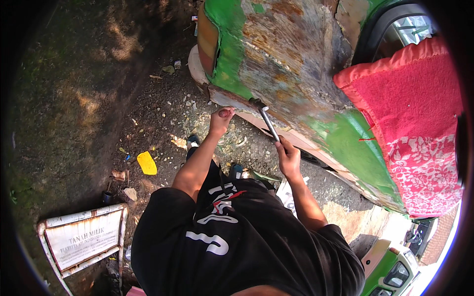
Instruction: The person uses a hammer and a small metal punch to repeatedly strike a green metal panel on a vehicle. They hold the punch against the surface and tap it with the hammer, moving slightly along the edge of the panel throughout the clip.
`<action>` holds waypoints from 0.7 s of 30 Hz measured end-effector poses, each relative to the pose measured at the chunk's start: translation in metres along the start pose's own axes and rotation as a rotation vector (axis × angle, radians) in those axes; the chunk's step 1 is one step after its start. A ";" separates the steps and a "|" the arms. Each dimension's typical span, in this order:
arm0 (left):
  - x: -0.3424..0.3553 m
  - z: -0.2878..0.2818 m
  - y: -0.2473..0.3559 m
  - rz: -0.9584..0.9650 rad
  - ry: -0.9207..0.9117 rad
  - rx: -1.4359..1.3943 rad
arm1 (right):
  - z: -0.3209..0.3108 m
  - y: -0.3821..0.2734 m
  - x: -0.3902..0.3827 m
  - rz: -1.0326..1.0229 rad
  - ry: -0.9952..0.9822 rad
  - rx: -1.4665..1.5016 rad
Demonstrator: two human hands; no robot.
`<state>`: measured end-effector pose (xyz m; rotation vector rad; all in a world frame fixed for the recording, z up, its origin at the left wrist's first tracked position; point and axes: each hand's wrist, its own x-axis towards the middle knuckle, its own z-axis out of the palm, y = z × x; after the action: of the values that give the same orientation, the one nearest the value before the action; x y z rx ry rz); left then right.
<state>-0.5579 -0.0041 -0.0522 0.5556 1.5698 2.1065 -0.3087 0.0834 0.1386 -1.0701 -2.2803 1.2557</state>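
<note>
My right hand (289, 157) is wrapped round the metal shaft of a hammer (269, 123). The hammer's dark head lies against or just above the lower edge of a vehicle body panel (291, 64), whose green paint is scraped down to bare, rust-stained metal. Just left of the hammer head, my left hand (220, 122) is closed beside the panel's bottom edge. A rounded reddish-brown end shows at its fingers, but I cannot make out what it is.
A red towel (405, 108) with a white floral part hangs over the vehicle's window. Paint flakes and a yellow scrap (146, 163) litter the dirt ground. A rusty-framed white sign (81, 239) stands at lower left. Another green vehicle (392, 269) is at lower right.
</note>
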 end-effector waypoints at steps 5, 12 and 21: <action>-0.002 0.004 -0.001 -0.009 0.014 0.012 | 0.000 0.013 -0.005 0.015 -0.018 0.012; -0.002 -0.002 -0.023 0.027 0.080 -0.116 | 0.000 0.017 -0.002 -0.031 -0.034 0.010; 0.002 0.003 -0.035 -0.015 0.134 0.064 | 0.005 -0.044 0.031 -0.326 -0.171 -0.133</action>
<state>-0.5539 0.0078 -0.0851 0.4310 1.7148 2.1269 -0.3522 0.0894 0.1701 -0.6123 -2.5668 1.1119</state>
